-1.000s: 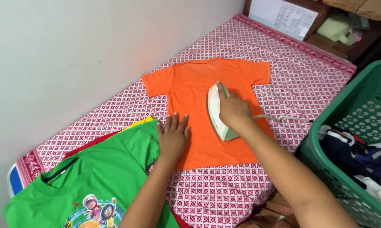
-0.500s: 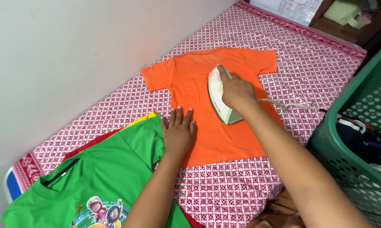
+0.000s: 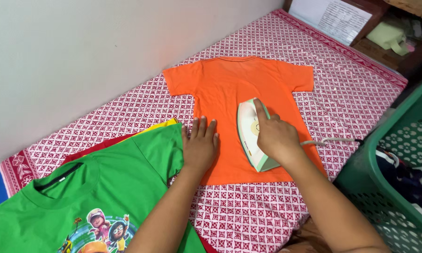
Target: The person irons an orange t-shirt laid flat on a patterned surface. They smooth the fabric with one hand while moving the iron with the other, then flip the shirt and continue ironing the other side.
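The right hand (image 3: 276,138) is gripping an iron (image 3: 252,136) on an orange shirt (image 3: 241,89). The left hand (image 3: 200,147), open and flat, is pressing the shirt's edge.

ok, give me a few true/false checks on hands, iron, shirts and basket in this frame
1. The right hand grips the iron on the orange shirt. True.
2. The left hand holds the iron's cord. False: it lies flat, fingers spread, on the orange shirt's edge; the cord trails right of the iron.
3. The green shirt lies left of the orange one, print side up. True.
4. The green basket is empty. False: dark clothes lie in it.
5. The orange shirt is folded in half. False: it lies spread flat, both sleeves out.
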